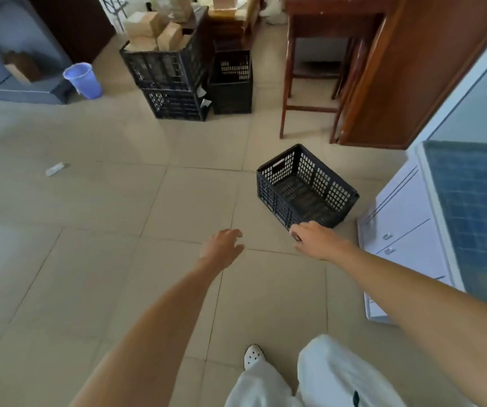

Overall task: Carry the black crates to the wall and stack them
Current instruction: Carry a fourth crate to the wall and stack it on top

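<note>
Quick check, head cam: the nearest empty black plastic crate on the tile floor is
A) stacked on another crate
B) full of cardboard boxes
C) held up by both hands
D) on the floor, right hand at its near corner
D: the empty black plastic lattice crate sits on the beige tile floor, the right hand at its near corner; the left hand is open and apart from it.

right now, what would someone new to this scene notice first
Most likely the empty black crate alone on the tiled floor at centre right, beside a white cabinet, with both bare hands stretched toward it: the right hand at its near corner, the left hand open and apart from it. Next, farther back, the stacked black crates, the top one full of cardboard boxes, with a lavender bin to their left.
</note>
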A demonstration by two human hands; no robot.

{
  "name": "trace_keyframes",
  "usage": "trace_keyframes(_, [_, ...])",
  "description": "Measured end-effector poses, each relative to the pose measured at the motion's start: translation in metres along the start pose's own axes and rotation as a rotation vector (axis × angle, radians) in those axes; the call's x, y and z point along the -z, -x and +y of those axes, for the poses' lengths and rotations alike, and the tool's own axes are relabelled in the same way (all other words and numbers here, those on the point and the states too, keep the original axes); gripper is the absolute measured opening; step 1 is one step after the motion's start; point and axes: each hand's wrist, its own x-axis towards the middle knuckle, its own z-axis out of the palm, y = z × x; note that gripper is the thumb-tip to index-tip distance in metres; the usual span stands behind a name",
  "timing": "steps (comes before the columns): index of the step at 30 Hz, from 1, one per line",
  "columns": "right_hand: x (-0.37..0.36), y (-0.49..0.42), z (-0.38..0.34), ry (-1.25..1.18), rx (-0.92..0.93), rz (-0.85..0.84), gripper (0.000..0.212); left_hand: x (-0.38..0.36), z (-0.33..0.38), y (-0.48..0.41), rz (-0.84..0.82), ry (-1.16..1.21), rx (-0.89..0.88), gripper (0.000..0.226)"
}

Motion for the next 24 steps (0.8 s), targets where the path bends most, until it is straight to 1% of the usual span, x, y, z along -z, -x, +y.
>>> trace_keyframes(5, [0.019, -0.057, 0.064, -0.022, -0.103, 0.001, 0.021, 0.008, 0.035, -0.103, -0.091, -0.018, -0.079, 0.035])
trace_keyframes(8, [0.032, -0.094, 0.103, -0.039, -0.116, -0.017, 0.026, 0.012, 0.053, -0.167, -0.132, -0.053, -0.097, 0.033])
trace_keyframes(12, [0.062, -0.146, 0.167, -0.078, -0.155, -0.051, 0.031, 0.015, 0.09, -0.254, -0.169, -0.023, -0.069, 0.032])
trace_keyframes(17, [0.11, -0.22, 0.245, -0.079, -0.201, -0.063, 0.026, 0.033, 0.132, -0.351, -0.155, 0.09, 0.001, 0.028])
trace_keyframes(20, [0.138, -0.262, 0.265, -0.088, -0.211, -0.063, 0.028, 0.044, 0.137, -0.401, -0.148, 0.12, 0.029, 0.026])
trace_keyframes(24, [0.157, -0.328, 0.287, -0.116, -0.221, -0.043, 0.027, 0.045, 0.132, -0.471, -0.167, 0.141, 0.063, 0.025])
